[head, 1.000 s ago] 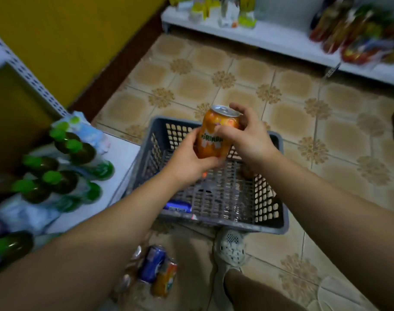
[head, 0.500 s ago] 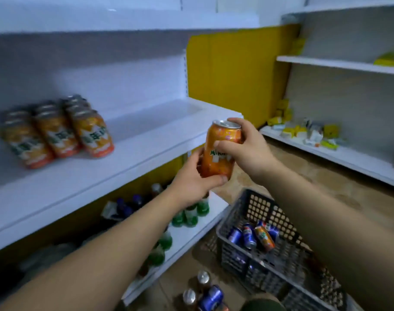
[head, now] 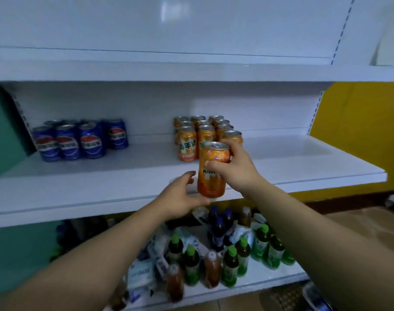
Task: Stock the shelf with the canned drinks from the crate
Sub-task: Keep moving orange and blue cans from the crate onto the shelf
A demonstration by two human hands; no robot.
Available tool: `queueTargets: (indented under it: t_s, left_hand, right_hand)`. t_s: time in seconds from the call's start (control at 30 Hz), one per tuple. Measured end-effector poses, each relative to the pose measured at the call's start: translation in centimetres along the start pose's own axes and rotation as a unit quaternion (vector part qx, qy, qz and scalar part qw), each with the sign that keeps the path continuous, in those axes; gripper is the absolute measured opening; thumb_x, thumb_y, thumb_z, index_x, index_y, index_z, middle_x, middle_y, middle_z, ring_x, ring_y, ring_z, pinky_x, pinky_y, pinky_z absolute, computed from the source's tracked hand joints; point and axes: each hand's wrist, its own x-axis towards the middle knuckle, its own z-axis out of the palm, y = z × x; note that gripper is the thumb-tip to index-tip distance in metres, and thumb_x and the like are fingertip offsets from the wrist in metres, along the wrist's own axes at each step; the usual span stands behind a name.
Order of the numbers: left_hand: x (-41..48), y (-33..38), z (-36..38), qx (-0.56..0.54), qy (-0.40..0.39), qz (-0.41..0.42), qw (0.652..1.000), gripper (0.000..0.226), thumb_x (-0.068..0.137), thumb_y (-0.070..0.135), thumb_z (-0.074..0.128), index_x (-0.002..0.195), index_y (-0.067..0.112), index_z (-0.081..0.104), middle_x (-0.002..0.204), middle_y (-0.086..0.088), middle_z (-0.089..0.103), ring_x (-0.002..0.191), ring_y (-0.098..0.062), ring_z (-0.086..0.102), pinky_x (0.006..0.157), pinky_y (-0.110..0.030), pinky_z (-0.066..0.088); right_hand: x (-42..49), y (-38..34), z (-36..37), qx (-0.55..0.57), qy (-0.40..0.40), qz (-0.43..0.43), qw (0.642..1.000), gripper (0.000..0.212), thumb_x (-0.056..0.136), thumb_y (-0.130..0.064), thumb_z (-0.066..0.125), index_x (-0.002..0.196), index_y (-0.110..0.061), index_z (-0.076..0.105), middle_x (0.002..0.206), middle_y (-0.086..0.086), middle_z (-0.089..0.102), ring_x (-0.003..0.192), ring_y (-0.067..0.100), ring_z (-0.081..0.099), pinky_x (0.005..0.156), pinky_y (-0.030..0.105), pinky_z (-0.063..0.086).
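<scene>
Right hand (head: 238,173) holds orange can (head: 211,176) at shelf (head: 102,176) front edge.

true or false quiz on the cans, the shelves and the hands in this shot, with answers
1. The right hand grips the orange can. True.
2. The blue cans stand right of the shelved orange cans. False: they stand to their left on the same middle shelf.
3. The gripped can already stands on the shelf. False: it is held in the air at the shelf's front edge.
4. Green-capped bottles stand on the lower shelf. True.
5. The left hand holds a blue can. False: it cups under the orange can's base and holds no other can.
</scene>
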Motion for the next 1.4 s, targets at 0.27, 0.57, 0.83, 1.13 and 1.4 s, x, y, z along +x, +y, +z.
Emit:
queueTargets:
  t_s: [0.27, 0.57, 0.83, 1.13, 1.4]
  left_hand:
    - [3.0, -6.0, -4.3, 0.357, -0.004, -0.070, 0.931, 0.078, 0.088, 0.071, 0.032, 0.150, 0.024, 0.025, 0.158, -0.002, 0.021, 0.144, -0.021, 0.019, 0.116, -0.046, 0.016]
    - [5.0, -6.9, -3.7, 0.375, -0.001, -0.091, 0.923, 0.083, 0.082, 0.081, 0.019, 0.151, 0.036, 0.011, 0.161, 0.009, 0.003, 0.148, -0.015, 0.000, 0.117, -0.052, 0.001]
    - [4.7, -7.1, -3.6, 0.376, 0.013, -0.087, 0.923, 0.082, 0.083, 0.080, 0.020, 0.151, 0.035, 0.013, 0.161, 0.008, 0.007, 0.147, -0.015, 0.004, 0.117, -0.051, 0.004]
    - [4.5, -7.0, -3.5, 0.379, 0.020, -0.078, 0.922, 0.082, 0.082, 0.080, 0.020, 0.151, 0.035, 0.015, 0.161, 0.007, 0.009, 0.148, -0.017, 0.005, 0.117, -0.052, 0.005]
    - [4.6, -7.1, -3.6, 0.379, 0.021, -0.074, 0.922, 0.082, 0.083, 0.079, 0.019, 0.151, 0.034, 0.015, 0.161, 0.006, 0.009, 0.148, -0.018, 0.005, 0.117, -0.053, 0.006]
  right_hand:
    - [4.2, 1.9, 3.5, -0.052, -0.006, 0.004, 0.999, 0.076, 0.076, -0.023, 0.080, 0.138, -0.026, 0.037, 0.118, -0.005, 0.050, 0.107, 0.016, 0.053, 0.083, 0.029, 0.045]
    - [8.3, 2.7, 2.8, -0.181, -0.014, -0.043, 0.982, 0.052, 0.082, -0.033, 0.068, 0.130, -0.031, 0.048, 0.127, -0.003, 0.049, 0.113, 0.017, 0.050, 0.097, 0.039, 0.046]
    - [9.6, 0.8, 2.6, -0.285, -0.016, -0.032, 0.958, 0.042, 0.087, -0.038, 0.060, 0.125, -0.024, 0.050, 0.113, -0.001, 0.051, 0.100, 0.019, 0.050, 0.078, 0.029, 0.039]
    - [9.9, 0.0, 2.2, -0.450, -0.024, -0.074, 0.889, 0.049, 0.088, -0.048, 0.054, 0.129, -0.022, 0.050, 0.125, 0.005, 0.057, 0.107, 0.025, 0.054, 0.085, 0.035, 0.047]
    - [11.1, 1.8, 1.2, -0.601, 0.022, -0.148, 0.785, 0.048, 0.095, -0.048, 0.045, 0.134, -0.021, 0.049, 0.142, 0.005, 0.049, 0.136, 0.027, 0.034, 0.114, 0.044, 0.019]
